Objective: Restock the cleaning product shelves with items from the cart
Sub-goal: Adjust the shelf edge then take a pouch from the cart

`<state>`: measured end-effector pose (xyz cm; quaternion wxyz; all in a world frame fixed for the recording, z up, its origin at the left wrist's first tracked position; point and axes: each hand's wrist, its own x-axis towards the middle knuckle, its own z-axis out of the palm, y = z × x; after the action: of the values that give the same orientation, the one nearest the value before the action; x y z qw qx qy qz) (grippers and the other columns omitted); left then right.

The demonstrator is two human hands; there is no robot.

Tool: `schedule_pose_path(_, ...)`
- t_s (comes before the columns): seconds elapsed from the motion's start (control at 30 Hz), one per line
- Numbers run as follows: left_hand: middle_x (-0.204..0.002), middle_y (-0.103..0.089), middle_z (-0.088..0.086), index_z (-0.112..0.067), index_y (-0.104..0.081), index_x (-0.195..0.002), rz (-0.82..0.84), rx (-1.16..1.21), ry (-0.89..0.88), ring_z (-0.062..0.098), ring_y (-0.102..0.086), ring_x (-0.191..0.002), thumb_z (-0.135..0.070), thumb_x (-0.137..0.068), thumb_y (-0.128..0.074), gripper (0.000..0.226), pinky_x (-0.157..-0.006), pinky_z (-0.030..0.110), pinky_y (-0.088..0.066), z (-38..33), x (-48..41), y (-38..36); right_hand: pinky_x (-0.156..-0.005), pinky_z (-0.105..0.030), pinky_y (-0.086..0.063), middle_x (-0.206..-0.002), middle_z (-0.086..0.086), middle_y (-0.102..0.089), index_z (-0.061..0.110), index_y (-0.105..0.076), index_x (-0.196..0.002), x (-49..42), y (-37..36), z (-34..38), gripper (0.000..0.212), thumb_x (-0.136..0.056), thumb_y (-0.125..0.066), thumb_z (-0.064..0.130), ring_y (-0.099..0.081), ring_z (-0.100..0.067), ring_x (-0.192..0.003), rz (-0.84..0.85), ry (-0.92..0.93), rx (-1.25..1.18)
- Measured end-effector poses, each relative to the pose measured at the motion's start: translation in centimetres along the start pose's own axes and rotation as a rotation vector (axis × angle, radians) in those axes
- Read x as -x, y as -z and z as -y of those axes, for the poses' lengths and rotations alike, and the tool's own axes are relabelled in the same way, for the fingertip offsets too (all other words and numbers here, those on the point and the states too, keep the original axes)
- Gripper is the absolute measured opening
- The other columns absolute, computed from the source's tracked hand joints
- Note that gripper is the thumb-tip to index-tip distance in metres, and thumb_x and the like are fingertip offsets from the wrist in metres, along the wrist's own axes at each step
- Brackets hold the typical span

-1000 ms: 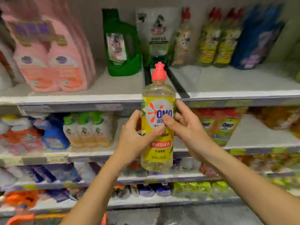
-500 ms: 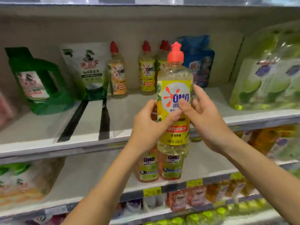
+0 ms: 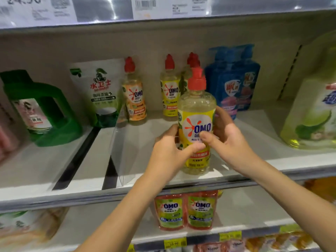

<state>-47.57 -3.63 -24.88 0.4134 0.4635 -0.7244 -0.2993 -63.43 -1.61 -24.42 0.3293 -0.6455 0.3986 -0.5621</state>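
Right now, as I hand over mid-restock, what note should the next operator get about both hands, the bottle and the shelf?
Left hand: grips the yellow OMO bottle from the left, thumb on the label.
Right hand: grips it from the right, thumb on the label.
Bottle: upright, low at the front of the shelf, in line with the matching bottles at the back; contact with the shelf cannot be told.
Done: bottle is at its lane.
Left: set it down, slide it back, let go. The cart is out of view.

Yellow bottle (image 3: pixel 197 124) — moved in over shelf (image 3: pixel 258 140).
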Motion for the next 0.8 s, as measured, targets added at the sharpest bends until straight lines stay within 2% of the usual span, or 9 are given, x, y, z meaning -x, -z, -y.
schedule_pose_path(0.07,-0.107,-0.068,-0.009,-0.026,-0.058,-0.113,0.013,-0.013,0.025,0.004,-0.063,-0.096,-0.04,-0.072,-0.08,0.048,-0.085,0.021,-0.053,0.0,-0.6,-0.4,-0.094,-0.021,-0.049,-0.129,0.011,-0.054,0.034,-0.034,-0.13,-0.4,0.4,-0.5,0.056,-0.085,-0.065,0.024,-0.056,-0.004,-0.119,0.011,-0.008,0.013)
schedule_pose_path(0.13,-0.115,-0.067,-0.003,-0.023,-0.057,-0.12,0.034,-0.017,0.079,0.016,-0.063,-0.105,-0.038,-0.073,-0.081,0.055,-0.092,0.035,-0.052,-0.4,-1.9,-0.8,-0.094,-0.024,-0.049,-0.131,0.013,-0.054,0.035,-0.033,-0.132,-1.3,0.9,-1.0,0.057,-0.084,-0.063,0.037,-0.055,-0.005,-0.12,0.018,-0.016,0.045)
schedule_pose_path(0.2,-0.122,-0.064,-0.003,-0.024,-0.052,-0.124,0.068,-0.033,0.123,0.019,-0.061,-0.11,-0.037,-0.076,-0.079,0.057,-0.094,0.035,-0.05,-0.8,-3.8,-1.2,-0.097,-0.03,-0.049,-0.135,0.01,-0.053,0.033,-0.032,-0.137,-2.4,1.5,-1.4,0.068,-0.081,-0.063,0.056,-0.053,-0.01,-0.124,0.037,-0.011,0.096)
schedule_pose_path(0.27,-0.125,-0.063,-0.003,-0.023,-0.05,-0.126,0.103,-0.017,0.105,0.018,-0.061,-0.111,-0.034,-0.078,-0.077,0.056,-0.095,0.033,-0.049,-0.9,-5.5,-1.8,-0.099,-0.035,-0.049,-0.139,0.0,-0.05,0.02,-0.029,-0.141,-3.8,2.3,-2.0,0.079,-0.082,-0.063,0.059,-0.052,-0.015,-0.127,0.045,-0.008,0.123)
schedule_pose_path(0.37,-0.126,-0.063,0.0,-0.017,-0.048,-0.132,0.123,0.046,0.035,0.017,-0.061,-0.113,-0.027,-0.08,-0.077,0.06,-0.099,0.039,-0.049,-0.1,-7.9,-3.1,-0.098,-0.033,-0.05,-0.138,-0.007,-0.048,0.007,-0.025,-0.141,-6.0,3.3,-3.2,0.064,-0.091,-0.054,0.033,-0.053,-0.015,-0.126,0.066,-0.039,0.137)
schedule_pose_path(0.5,-0.126,-0.063,0.004,-0.012,-0.048,-0.132,0.106,-0.021,0.065,0.022,-0.059,-0.116,-0.028,-0.08,-0.077,0.063,-0.098,0.041,-0.049,0.6,-11.6,-4.8,-0.089,-0.02,-0.052,-0.133,0.002,-0.048,0.012,-0.019,-0.146,-8.6,4.4,-4.7,0.055,-0.097,-0.046,0.009,-0.054,-0.006,-0.117,0.071,-0.101,0.14)
schedule_pose_path(0.6,-0.126,-0.063,0.006,-0.013,-0.052,-0.131,0.126,-0.113,0.045,0.025,-0.059,-0.116,-0.031,-0.083,-0.074,0.056,-0.097,0.039,-0.049,0.7,-13.6,-5.4,-0.084,-0.013,-0.052,-0.129,0.002,-0.048,0.013,-0.018,-0.146,-10.4,4.5,-5.4,0.055,-0.099,-0.045,0.003,-0.051,-0.01,-0.116,0.014,-0.131,0.172)
schedule_pose_path(0.8,-0.128,-0.061,0.008,-0.012,-0.05,-0.132,0.1,-0.202,0.056,0.027,-0.058,-0.116,-0.033,-0.088,-0.067,0.051,-0.087,0.029,-0.042,0.9,-15.5,-6.0,-0.102,-0.032,-0.045,-0.14,-0.011,-0.045,0.01,-0.024,-0.143,-12.3,4.8,-6.7,0.051,-0.098,-0.047,0.002,-0.046,-0.019,-0.126,-0.042,-0.121,0.272)
